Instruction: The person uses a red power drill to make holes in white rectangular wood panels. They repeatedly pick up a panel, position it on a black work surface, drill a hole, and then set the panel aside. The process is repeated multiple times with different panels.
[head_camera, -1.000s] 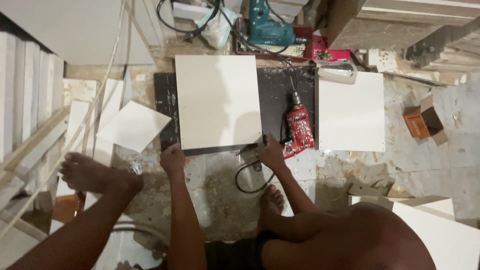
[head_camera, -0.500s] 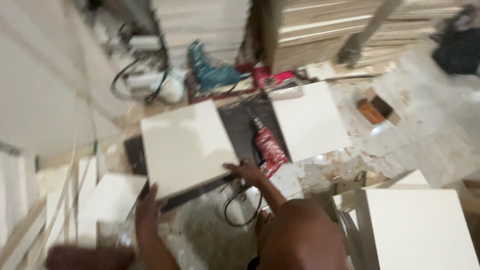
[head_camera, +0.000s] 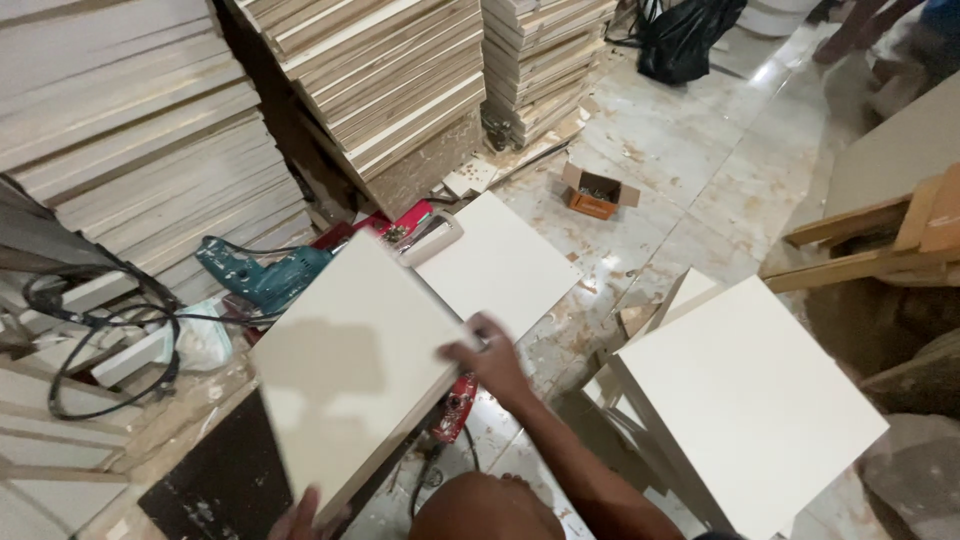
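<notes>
Presently both hands carry a cream square board (head_camera: 350, 370), tilted up off a dark panel (head_camera: 215, 480) that lies on the floor. The right hand (head_camera: 490, 362) has its grip pinched over the board's right edge, fingers curled on top; the left hand (head_camera: 300, 520) holds the near lower corner, only its fingertips showing, so how tightly it closes I cannot tell. To carry this lift well, I judge the board should be kept level between the two holds, thumbs under the edge, and raised clear of the red power tool (head_camera: 455, 410) and its cord beneath before it is swung anywhere. A second cream board (head_camera: 500, 265) lies flat on the floor just beyond, and a teal drill (head_camera: 262, 278) rests by the stacked boards (head_camera: 380, 80) at the far left. As for containers, a small open cardboard box (head_camera: 597, 192) sits on the floor toward the far side, holding what look like small screws or fittings, too small to tell. A black bag (head_camera: 685, 40) slumps at the far edge, contents hidden.
</notes>
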